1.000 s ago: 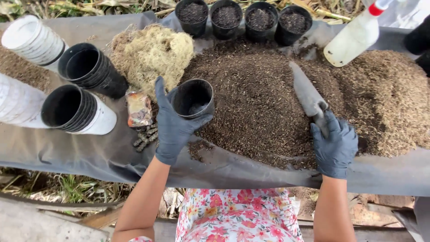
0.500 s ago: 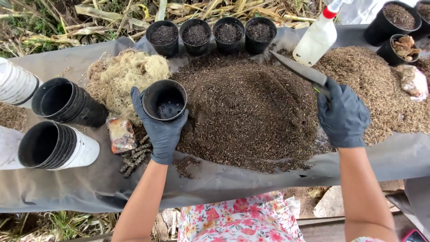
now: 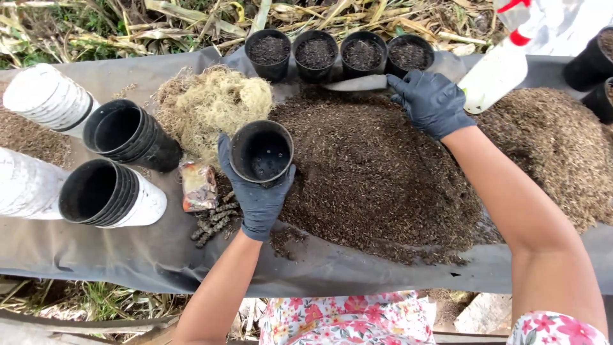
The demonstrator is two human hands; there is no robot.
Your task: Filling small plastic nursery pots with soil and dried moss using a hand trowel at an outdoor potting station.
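My left hand (image 3: 255,195), in a dark glove, grips a small black plastic pot (image 3: 261,152) that is upright and nearly empty, at the left edge of a big dark soil heap (image 3: 377,179). My right hand (image 3: 433,102), also gloved, reaches to the far side of the heap and holds a metal trowel (image 3: 357,83), its blade lying flat and pointing left along the top of the soil. Just beyond the blade stands a row of several small black pots filled with soil (image 3: 338,52).
A clump of pale fibrous moss (image 3: 214,105) lies left of the heap, with stacked black pots (image 3: 124,131) and white pots (image 3: 48,96) further left. A white spray bottle (image 3: 501,67) lies at the back right beside a brown mulch pile (image 3: 562,147). Grey sheeting (image 3: 128,255) covers the table.
My right hand has carried the trowel from the heap's right side up and left to its far edge near the filled pots. My left hand keeps its hold on the pot.
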